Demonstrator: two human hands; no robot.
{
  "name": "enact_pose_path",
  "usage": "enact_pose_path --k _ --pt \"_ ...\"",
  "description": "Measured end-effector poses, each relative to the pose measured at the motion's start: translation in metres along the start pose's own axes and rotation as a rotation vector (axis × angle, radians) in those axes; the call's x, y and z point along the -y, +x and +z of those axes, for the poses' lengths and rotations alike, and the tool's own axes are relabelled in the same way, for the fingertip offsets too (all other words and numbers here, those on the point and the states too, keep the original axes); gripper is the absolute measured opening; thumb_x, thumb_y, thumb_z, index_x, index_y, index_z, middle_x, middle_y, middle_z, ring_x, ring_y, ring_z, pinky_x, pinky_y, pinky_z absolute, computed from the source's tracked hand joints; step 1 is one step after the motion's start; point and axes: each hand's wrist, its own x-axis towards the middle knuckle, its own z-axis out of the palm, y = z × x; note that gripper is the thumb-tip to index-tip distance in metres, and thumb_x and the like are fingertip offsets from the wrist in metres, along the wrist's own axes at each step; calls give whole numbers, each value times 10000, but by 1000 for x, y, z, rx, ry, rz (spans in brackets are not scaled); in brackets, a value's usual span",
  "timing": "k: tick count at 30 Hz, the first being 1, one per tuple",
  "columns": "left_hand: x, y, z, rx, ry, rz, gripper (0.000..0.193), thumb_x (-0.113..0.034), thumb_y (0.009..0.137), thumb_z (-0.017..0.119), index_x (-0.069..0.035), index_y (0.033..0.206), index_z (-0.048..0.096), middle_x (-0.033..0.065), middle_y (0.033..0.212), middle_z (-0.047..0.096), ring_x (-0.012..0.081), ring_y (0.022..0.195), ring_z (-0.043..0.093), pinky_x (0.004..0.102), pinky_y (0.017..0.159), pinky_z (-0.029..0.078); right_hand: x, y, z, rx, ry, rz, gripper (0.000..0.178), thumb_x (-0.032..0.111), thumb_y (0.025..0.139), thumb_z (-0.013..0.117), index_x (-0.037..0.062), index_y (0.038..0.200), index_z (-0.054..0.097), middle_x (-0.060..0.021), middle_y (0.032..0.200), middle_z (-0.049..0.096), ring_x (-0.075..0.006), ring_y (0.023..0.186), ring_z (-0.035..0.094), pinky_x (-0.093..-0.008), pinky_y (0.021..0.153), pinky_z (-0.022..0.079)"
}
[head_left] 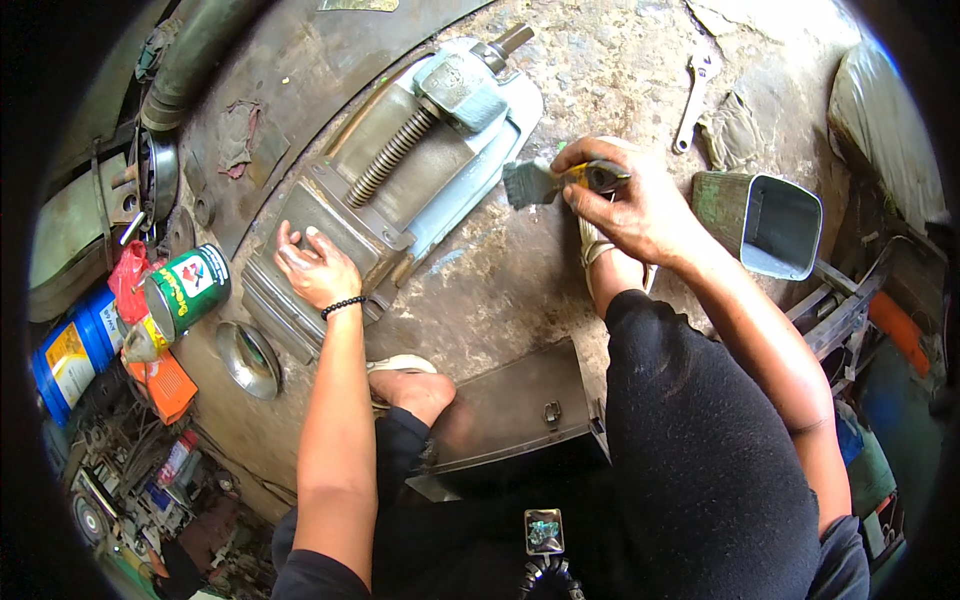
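Observation:
On the floor in front of me lies a large machine vise [452, 215], partly light blue and partly bare grey metal. Its threaded screw [392, 157] runs along the middle. My left hand [320, 272] rests on the vise's flat near-left end, fingers slightly bent and apart, holding nothing. My right hand [640, 205] grips a paintbrush [530, 185] by its yellow and black handle, to the right of the vise. The brush's bristles look grey-blue and point left toward the vise's painted side, apparently just short of it.
An adjustable wrench [692, 105], a crumpled rag [734, 132] and a square metal container [722, 205] lie to the right. At left are a green can [192, 295], a blue bucket [85, 345] and a metal bowl [248, 360]. A metal sheet [515, 405] lies between my feet.

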Motion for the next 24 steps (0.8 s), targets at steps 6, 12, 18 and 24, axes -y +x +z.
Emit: enact_pose_path --k 6,12,18,24 --pt "1 -1 -1 37 -27 1 387 -169 985 583 -8 1324 490 170 1159 479 250 1012 549 361 850 511 9 3 10 -7 -74 -86 236 153 763 686 49 975 692 -131 869 659 -299 903 639 -389 897 483" --pt "2 1 -1 27 7 9 384 -161 977 591 -17 1319 494 168 1141 499 258 989 561 363 834 503 8 7 5 -73 -8 31 257 225 823 737 60 1017 701 -106 856 709 -191 814 670 -338 774 531" --pt "-4 0 -4 35 13 -17 377 -149 972 594 -22 1314 501 176 1162 508 265 996 569 370 840 503 13 15 5 -276 19 85 314 349 813 748 80 971 713 -136 820 736 -250 784 735 -359 747 567" --pt "-2 1 -1 5 -37 -3 368 -159 966 590 -37 1305 511 177 1164 523 293 1013 588 396 843 510 27 28 12 -353 -154 -44 285 287 833 763 39 946 679 -162 826 731 -258 793 739 -351 725 572"
